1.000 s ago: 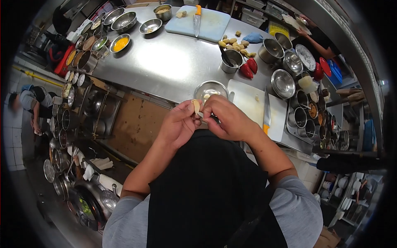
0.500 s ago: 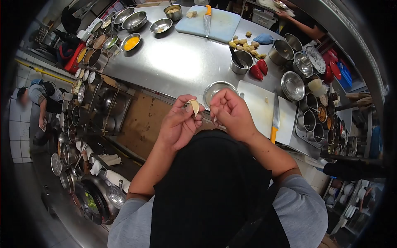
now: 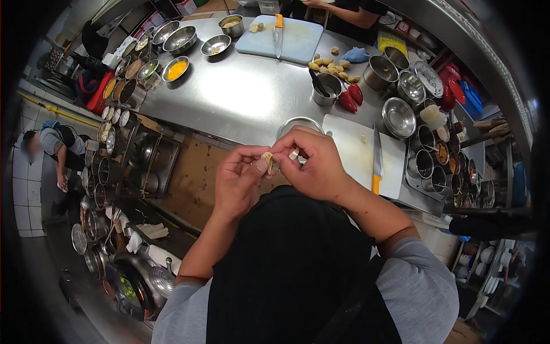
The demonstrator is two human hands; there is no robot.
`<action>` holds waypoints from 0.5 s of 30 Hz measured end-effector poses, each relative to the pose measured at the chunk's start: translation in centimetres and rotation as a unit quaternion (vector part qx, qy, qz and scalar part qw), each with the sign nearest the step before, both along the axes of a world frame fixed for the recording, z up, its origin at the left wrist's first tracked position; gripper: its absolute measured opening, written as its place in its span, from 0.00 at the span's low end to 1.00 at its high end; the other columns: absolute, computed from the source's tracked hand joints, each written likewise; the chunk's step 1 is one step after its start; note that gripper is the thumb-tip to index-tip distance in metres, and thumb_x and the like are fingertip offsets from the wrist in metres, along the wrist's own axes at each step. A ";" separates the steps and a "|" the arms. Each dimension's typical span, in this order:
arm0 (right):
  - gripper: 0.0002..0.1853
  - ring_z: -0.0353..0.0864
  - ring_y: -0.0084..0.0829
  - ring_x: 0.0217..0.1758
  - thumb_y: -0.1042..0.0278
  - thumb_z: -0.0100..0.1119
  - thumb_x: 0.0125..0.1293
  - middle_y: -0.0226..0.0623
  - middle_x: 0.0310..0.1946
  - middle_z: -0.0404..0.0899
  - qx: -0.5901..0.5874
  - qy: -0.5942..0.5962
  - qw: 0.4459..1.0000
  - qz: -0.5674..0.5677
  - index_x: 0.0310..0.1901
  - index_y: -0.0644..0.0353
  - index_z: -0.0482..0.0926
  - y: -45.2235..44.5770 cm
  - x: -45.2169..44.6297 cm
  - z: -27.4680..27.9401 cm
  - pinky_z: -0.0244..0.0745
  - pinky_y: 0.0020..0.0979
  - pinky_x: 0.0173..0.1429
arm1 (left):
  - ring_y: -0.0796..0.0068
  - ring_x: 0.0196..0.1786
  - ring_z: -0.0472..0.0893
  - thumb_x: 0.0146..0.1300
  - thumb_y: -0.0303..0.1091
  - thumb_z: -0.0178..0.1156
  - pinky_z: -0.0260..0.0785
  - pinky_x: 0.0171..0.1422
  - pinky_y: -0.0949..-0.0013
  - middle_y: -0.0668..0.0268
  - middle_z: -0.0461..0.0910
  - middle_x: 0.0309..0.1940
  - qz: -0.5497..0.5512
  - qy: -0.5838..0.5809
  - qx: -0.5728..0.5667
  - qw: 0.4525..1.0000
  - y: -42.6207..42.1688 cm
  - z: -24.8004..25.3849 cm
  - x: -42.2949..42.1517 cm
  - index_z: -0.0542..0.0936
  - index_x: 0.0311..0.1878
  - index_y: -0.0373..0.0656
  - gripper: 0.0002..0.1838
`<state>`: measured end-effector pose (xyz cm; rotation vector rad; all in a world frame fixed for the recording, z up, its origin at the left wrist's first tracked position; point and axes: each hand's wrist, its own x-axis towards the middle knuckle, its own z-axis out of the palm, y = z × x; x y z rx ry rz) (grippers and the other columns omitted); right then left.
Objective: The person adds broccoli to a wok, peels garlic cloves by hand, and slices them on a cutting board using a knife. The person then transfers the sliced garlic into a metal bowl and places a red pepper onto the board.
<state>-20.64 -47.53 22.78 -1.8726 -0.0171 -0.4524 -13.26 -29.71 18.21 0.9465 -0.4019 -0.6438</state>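
In front of my chest, my left hand (image 3: pixel 240 175) pinches a pale garlic clove (image 3: pixel 266 162) between thumb and fingers. My right hand (image 3: pixel 314 160) meets it from the other side, its thumb and fingertip pressed on the clove. A small whitish piece (image 3: pixel 294 153) shows between the curled fingers of that hand; its kind is unclear. Just beyond my right hand, partly hidden by it, a steel bowl (image 3: pixel 298 121) stands at the counter's edge. To the right lies a white cutting board (image 3: pixel 349 143) with a knife (image 3: pixel 377 163) and a small pale bit on it.
Across the steel counter (image 3: pixel 229 109) are a pale blue board (image 3: pixel 306 43) with another knife (image 3: pixel 278 37), potato-like pieces (image 3: pixel 332 67), red peppers (image 3: pixel 350 98), a pot (image 3: pixel 325 94) and several steel bowls. Stoves and pots stand left. One person (image 3: pixel 60 143) is at left, another (image 3: pixel 352 16) beyond the counter.
My right hand has moved left onto the clove, so both hands now meet. The view has shifted slightly. The person beyond the counter has moved left.
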 end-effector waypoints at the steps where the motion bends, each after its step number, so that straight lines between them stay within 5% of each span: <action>1: 0.06 0.81 0.22 0.34 0.80 0.67 0.61 0.32 0.31 0.81 -0.001 0.001 1.000 0.000 0.39 0.61 0.84 0.1 0.0 0.0 0.73 0.24 0.36 | 0.74 0.43 0.83 0.72 0.23 0.61 0.76 0.50 0.70 0.57 0.85 0.46 0.000 0.001 -0.001 1.000 0.0 0.0 -0.2 0.79 0.57 0.34 0.13; 9: 0.07 0.81 0.30 0.28 0.81 0.66 0.53 0.36 0.28 0.79 -0.082 -0.119 0.989 -0.021 0.34 0.62 0.80 0.3 0.4 -0.9 0.73 0.29 0.29 | 0.79 0.44 0.83 0.71 0.23 0.64 0.77 0.49 0.74 0.59 0.86 0.45 0.045 -0.061 0.038 0.996 0.0 0.2 -1.2 0.81 0.55 0.33 0.12; 15: 0.08 0.79 0.26 0.27 0.82 0.66 0.53 0.33 0.27 0.77 -0.088 -0.120 0.988 -0.028 0.31 0.61 0.77 0.8 0.7 -1.2 0.71 0.26 0.29 | 0.78 0.47 0.84 0.71 0.22 0.64 0.78 0.52 0.73 0.58 0.85 0.49 0.036 -0.049 0.035 0.998 0.4 -0.4 -1.4 0.80 0.55 0.32 0.12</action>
